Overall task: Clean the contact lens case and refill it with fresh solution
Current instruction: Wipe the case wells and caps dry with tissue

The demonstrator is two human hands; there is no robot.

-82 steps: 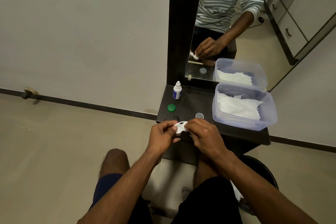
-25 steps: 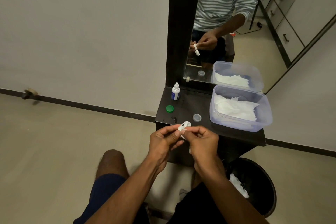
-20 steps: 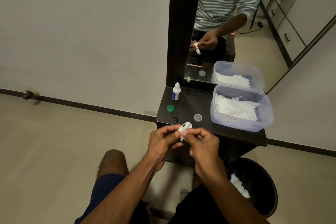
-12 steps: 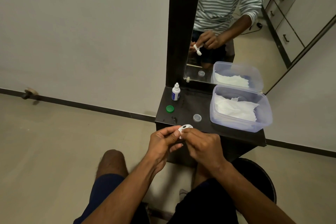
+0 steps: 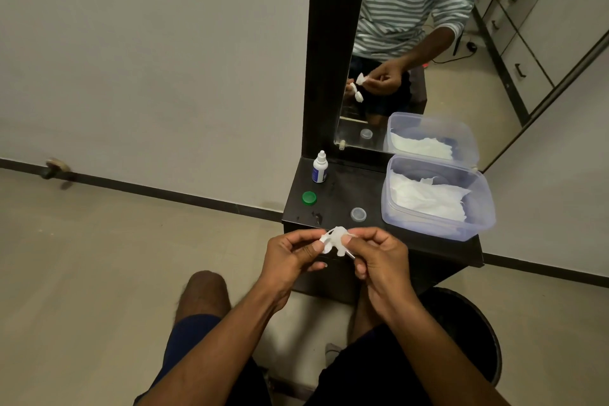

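Head view: contact lens case (image 5: 330,238) is held above the bench (image 5: 342,194) front edge, between both hands. Left hand (image 5: 291,257) fingers pinch its left end; right hand (image 5: 379,257) fingers pinch a small tissue wad (image 5: 342,231) against it. Case looks light, rigid plastic, likely slick when wet, so grip by the rims or the bridge. Vs 0.5 s ago: right hand has rolled back, tissue now visible. Mirror shows case and tissue apart. Solution bottle (image 5: 319,167) and both caps haven't moved.
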